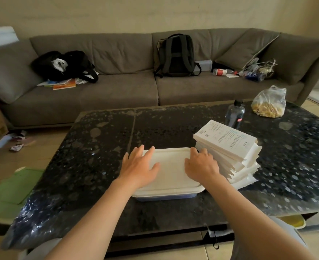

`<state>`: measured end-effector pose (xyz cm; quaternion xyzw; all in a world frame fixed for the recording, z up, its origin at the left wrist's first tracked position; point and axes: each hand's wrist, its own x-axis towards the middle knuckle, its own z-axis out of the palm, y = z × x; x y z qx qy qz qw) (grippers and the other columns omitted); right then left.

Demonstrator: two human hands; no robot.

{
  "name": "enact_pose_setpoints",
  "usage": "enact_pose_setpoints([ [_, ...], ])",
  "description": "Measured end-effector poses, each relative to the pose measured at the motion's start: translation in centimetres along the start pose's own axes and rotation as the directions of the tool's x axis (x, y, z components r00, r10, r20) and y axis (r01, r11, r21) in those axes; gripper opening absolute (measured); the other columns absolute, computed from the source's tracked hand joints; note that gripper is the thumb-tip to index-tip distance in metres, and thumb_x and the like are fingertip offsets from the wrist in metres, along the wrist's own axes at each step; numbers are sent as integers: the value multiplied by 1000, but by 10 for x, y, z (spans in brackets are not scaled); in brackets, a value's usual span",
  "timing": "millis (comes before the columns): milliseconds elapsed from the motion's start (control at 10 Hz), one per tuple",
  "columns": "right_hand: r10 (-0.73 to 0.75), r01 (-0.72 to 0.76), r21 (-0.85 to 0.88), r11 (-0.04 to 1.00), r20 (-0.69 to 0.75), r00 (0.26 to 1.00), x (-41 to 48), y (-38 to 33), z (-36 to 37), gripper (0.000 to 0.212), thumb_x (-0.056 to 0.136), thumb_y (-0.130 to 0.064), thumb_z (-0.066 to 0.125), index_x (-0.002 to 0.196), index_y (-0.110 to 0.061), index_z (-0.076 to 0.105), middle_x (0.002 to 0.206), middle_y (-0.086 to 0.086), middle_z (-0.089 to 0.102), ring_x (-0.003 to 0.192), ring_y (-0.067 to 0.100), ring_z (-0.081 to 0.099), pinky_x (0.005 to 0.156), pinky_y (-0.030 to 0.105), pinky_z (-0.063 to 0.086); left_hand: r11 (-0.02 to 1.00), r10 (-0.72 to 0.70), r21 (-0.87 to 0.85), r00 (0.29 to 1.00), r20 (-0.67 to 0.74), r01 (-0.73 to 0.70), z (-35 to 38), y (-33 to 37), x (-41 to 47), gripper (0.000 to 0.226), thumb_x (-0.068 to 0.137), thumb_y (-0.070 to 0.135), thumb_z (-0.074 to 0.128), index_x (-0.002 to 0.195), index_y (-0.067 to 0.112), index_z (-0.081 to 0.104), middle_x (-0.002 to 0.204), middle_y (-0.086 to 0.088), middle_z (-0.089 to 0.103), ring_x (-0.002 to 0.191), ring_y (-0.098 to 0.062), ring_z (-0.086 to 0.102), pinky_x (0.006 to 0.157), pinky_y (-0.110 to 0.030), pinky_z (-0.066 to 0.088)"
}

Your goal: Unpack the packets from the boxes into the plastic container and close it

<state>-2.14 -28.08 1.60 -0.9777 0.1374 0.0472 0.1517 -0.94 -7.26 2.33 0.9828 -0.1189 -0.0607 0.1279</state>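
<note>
Fingers (138, 152) of L hand (140, 167) & R hand (202, 166) flat, apart, on container lid (173, 171); box stack (228, 142) just beside R hand.

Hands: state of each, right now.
Left hand: open, flat on the container lid.
Right hand: open, pressing the lid's right side.

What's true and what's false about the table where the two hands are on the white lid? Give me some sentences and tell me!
1. The left hand and the right hand both rest on the white plastic lid. True.
2. The stack of white cardboard boxes stands left of the lid. False: it stands on the right.
3. A clear plastic bottle with a black cap stands on the dark speckled table. True.
4. The black backpack lies on the floor. False: it sits upright on the grey sofa.
</note>
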Motion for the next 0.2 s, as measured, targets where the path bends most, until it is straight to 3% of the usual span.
enact_pose_setpoints([
  [100, -121, 129, 209, 969, -53, 991, -5, -22, -35, 48, 105, -35, 43, 149, -16, 38, 146, 12, 48, 127, 30, 53, 99, 36, 46, 955, -24, -296, 988, -154, -23, -30, 3, 1, 56, 103, 38, 47, 156, 26, 36, 159, -1, 38, 146, -21, 36, 118, -44, 35],
  [200, -182, 211, 365, 907, -111, 977, -8, -41, -70, 44, 106, -31, 45, 146, -14, 43, 141, 10, 53, 116, 24, 57, 86, 27, 40, 848, -95, -528, 966, -242, -49, -60, 8, 1, 43, 103, 32, 50, 145, 21, 52, 142, -1, 58, 129, -16, 54, 105, -35, 47],
])
